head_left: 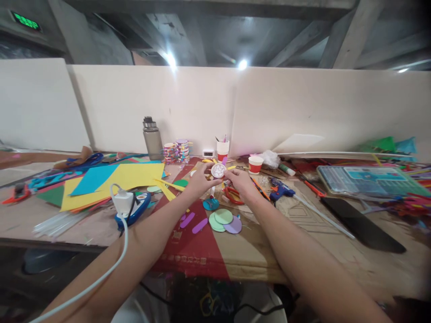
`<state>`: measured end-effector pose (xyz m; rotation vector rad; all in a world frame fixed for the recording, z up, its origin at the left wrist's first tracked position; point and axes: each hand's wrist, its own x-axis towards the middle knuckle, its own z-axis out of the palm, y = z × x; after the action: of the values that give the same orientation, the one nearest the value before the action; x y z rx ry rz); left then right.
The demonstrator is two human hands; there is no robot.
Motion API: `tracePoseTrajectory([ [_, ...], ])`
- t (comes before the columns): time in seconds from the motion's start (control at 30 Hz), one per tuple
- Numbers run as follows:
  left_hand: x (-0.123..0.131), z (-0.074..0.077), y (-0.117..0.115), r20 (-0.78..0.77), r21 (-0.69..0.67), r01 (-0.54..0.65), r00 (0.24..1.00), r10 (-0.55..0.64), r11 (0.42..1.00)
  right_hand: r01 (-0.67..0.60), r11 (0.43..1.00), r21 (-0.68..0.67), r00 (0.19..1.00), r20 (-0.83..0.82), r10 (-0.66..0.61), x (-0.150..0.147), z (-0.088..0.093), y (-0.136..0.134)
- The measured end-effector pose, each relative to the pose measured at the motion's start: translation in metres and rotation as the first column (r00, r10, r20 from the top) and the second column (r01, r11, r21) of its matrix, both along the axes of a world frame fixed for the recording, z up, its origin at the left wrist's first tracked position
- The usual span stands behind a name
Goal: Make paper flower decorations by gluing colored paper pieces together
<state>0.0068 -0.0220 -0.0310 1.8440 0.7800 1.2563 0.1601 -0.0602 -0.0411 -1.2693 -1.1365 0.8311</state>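
Between both hands, above the middle of the table, is a small round white disc (218, 170) with a dark line drawing and coloured strips sticking out at its edge. My left hand (201, 178) pinches its left side. On the right, my right hand (238, 180) has its fingers closed near the disc's edge and a purple strip. Below the hands lie green paper circles (218, 220) and a purple paper circle (235, 225), overlapping. Purple paper strips (200, 225) rest to their left. A blue tape roll (210, 204) and red-handled scissors (233, 196) sit just under the hands.
Yellow paper sheets (134, 175), a blue power strip (134, 210) and its white cable lie left. Behind stand a bottle (152, 138), stacked paper discs (182, 151) and paper cups (255, 165). A glue gun (281, 189), black phone (363, 224) and plastic case (365, 181) occupy the right.
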Motion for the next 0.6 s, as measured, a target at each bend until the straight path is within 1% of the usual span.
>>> tracePoseTrajectory([
  [0.07,0.000,-0.001,-0.001,-0.006,0.019,-0.019,1.000,0.019,1.000,-0.002,1.000,0.025,0.999,0.037,0.001,0.000,0.000,0.001],
  [0.17,0.001,-0.005,0.002,-0.023,0.033,-0.007,1.000,0.008,0.999,-0.005,0.998,0.064,0.997,0.074,0.001,-0.001,0.000,0.002],
  [0.3,0.004,-0.010,0.006,-0.033,0.060,-0.023,0.999,0.025,0.998,0.005,0.999,0.051,0.997,0.076,-0.009,-0.002,-0.001,0.004],
  [0.37,0.006,-0.010,0.006,-0.026,0.059,-0.030,0.999,0.032,0.998,0.007,0.999,0.043,0.998,0.057,-0.010,-0.002,-0.001,0.005],
  [0.43,0.008,-0.007,0.006,-0.041,0.069,-0.029,0.999,0.032,0.997,0.002,0.999,0.052,0.999,0.035,-0.003,-0.003,0.000,0.004],
  [0.5,0.008,-0.001,0.008,-0.055,0.087,-0.051,0.997,0.056,0.995,-0.016,0.998,0.061,1.000,0.010,0.015,-0.003,0.002,0.002],
  [0.6,0.006,0.012,0.020,-0.031,0.105,-0.160,0.986,0.164,0.981,-0.038,0.999,0.031,0.999,0.001,0.038,-0.004,0.003,-0.001],
])
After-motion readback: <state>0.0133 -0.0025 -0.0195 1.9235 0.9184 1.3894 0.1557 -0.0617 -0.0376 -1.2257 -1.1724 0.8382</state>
